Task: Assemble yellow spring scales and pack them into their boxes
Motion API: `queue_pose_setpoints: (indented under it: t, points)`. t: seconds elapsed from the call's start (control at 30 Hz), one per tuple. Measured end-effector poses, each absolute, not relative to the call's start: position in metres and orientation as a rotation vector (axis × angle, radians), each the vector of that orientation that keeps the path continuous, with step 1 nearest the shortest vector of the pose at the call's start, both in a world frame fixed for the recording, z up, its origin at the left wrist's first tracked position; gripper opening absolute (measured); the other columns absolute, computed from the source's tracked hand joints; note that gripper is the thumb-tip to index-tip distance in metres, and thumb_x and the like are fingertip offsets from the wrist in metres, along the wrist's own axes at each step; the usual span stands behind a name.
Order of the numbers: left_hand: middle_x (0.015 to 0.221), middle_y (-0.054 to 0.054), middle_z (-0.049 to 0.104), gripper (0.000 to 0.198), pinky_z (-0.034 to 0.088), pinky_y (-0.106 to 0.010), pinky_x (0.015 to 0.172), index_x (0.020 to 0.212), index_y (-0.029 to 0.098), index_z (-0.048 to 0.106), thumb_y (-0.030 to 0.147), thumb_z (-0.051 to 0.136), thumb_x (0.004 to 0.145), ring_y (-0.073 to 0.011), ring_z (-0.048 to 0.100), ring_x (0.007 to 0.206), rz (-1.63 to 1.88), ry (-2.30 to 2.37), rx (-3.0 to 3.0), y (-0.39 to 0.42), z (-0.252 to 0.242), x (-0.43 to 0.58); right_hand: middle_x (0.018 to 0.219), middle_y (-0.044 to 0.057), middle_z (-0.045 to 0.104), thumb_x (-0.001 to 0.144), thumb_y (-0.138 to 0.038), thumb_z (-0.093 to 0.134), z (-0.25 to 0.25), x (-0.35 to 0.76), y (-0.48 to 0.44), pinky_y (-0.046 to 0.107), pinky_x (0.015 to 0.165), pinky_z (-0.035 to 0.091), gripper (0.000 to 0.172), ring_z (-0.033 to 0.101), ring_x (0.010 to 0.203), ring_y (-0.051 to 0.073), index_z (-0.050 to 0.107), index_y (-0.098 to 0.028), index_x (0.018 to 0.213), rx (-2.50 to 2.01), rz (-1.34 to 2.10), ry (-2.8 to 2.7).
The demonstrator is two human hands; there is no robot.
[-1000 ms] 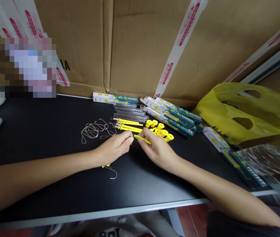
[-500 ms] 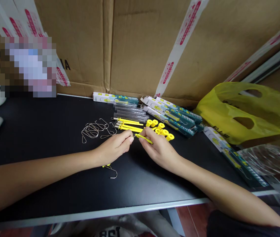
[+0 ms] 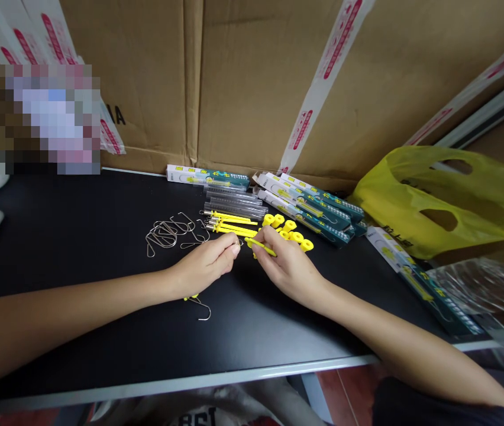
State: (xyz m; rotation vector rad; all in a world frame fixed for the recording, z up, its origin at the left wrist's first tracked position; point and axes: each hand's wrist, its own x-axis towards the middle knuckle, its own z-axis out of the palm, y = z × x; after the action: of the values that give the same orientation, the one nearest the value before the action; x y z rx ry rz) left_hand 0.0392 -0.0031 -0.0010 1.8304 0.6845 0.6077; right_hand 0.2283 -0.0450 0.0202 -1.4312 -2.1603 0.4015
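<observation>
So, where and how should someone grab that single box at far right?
Perhaps pinch the box across its narrow middle, coming from above and the left: it lies flat and slim, and the yellow bag and clear plastic crowd its right side.

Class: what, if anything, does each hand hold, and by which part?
The right hand pinches a yellow stick near its end facing the left hand, which apparently pinches a metal piece, too hidden to tell which part.

Left hand [image 3: 207, 260] and right hand [image 3: 285, 260] face each other, slightly apart, over the middle of the black table [image 3: 145, 349]. Left fingers curled; right thumb and fingers pinched. Right forearm [image 3: 394, 340] crosses its near edge.
</observation>
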Motion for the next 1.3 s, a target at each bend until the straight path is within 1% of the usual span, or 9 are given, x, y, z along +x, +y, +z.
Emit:
queue_pose_setpoints:
  t: [0.2, 0.4, 0.83, 1.0, 1.13, 1.3]
  points:
    - [0.060, 0.006, 0.037, 0.024, 0.030, -0.019, 0.045, 0.079, 0.020, 0.038, 0.035, 0.031, 0.096, -0.0073, 0.034, 0.050, 0.605, 0.675, 1.827, -0.0041, -0.0006, 0.0395, 0.069, -0.002, 0.051, 0.091, -0.022, 0.042, 0.0192, 0.2283, -0.0438, 0.023, 0.055, 0.033, 0.007, 0.046, 0.057, 0.013, 0.041, -0.022, 0.084, -1.390, 0.416, -2.188]
    - [0.062, 0.006, 0.038, 0.025, 0.031, -0.019, 0.046, 0.078, 0.020, 0.037, 0.035, 0.030, 0.096, -0.0076, 0.035, 0.052, 0.603, 0.703, 1.855, -0.0049, 0.0011, 0.0395, 0.070, -0.001, 0.053, 0.091, -0.022, 0.041, 0.0201, 0.2276, -0.0439, 0.023, 0.055, 0.034, 0.007, 0.048, 0.057, 0.013, 0.041, -0.022, 0.084, -1.396, 0.393, -2.203]
    - [0.062, 0.006, 0.037, 0.026, 0.030, -0.020, 0.046, 0.077, 0.020, 0.036, 0.036, 0.030, 0.096, -0.0073, 0.033, 0.051, 0.602, 0.684, 1.831, -0.0041, -0.0008, 0.0394, 0.067, -0.002, 0.051, 0.092, -0.023, 0.041, 0.0214, 0.2277, -0.0450, 0.023, 0.053, 0.031, 0.007, 0.045, 0.055, 0.012, 0.042, -0.022, 0.085, -1.422, 0.368, -2.199]
    - [0.062, 0.006, 0.036, 0.025, 0.029, -0.019, 0.045, 0.078, 0.020, 0.037, 0.035, 0.030, 0.097, -0.0072, 0.032, 0.051, 0.602, 0.680, 1.843, -0.0041, -0.0008, 0.0393, 0.069, -0.001, 0.053, 0.092, -0.023, 0.041, 0.0186, 0.2277, -0.0438, 0.023, 0.055, 0.034, 0.006, 0.047, 0.057, 0.013, 0.042, -0.022, 0.085, -1.400, 0.382, -2.207]
    - [0.062, 0.006, 0.037, 0.025, 0.030, -0.020, 0.046, 0.077, 0.020, 0.036, 0.035, 0.030, 0.097, -0.0074, 0.034, 0.051, 0.601, 0.692, 1.860, -0.0042, 0.0002, 0.0393, 0.068, -0.001, 0.053, 0.092, -0.023, 0.041, 0.0175, 0.2280, -0.0445, 0.023, 0.054, 0.034, 0.006, 0.048, 0.055, 0.013, 0.042, -0.022, 0.086, -1.409, 0.356, -2.220]
    - [0.061, 0.006, 0.038, 0.025, 0.030, -0.020, 0.046, 0.075, 0.020, 0.036, 0.034, 0.030, 0.096, -0.0075, 0.035, 0.050, 0.619, 0.711, 1.882, -0.0047, 0.0016, 0.0395, 0.068, 0.001, 0.058, 0.093, -0.024, 0.038, 0.0164, 0.2287, -0.0448, 0.022, 0.051, 0.033, 0.009, 0.053, 0.054, 0.014, 0.045, -0.021, 0.089, -1.438, 0.244, -2.287]
